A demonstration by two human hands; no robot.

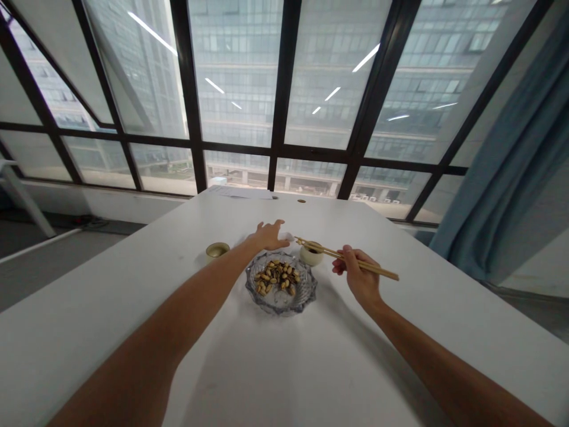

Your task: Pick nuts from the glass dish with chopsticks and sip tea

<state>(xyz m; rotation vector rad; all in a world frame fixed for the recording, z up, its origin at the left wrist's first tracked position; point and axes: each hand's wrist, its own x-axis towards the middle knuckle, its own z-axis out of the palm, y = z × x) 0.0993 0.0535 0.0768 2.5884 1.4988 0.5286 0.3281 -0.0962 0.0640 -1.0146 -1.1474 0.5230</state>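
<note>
A pair of wooden chopsticks (373, 268) is held in my right hand (358, 274), tips pointing left over a small light cup (311, 256) with dark contents. My left hand (267, 235) reaches out behind the glass bowl, its fingers spread, close to a small white item (289, 236) that I cannot make out clearly. The scalloped glass bowl (306, 290) holds several pistachios (265, 279) and darker striped seeds (284, 271). Left of my left forearm stands another small cup (217, 250), greenish inside.
All this stands on a white table (267, 367). Papers (240, 193) lie at its far edge, with a small round brown item (301, 201) to their right. Behind are dark-framed windows (275, 77), and a blue curtain (502, 166) hangs at the right.
</note>
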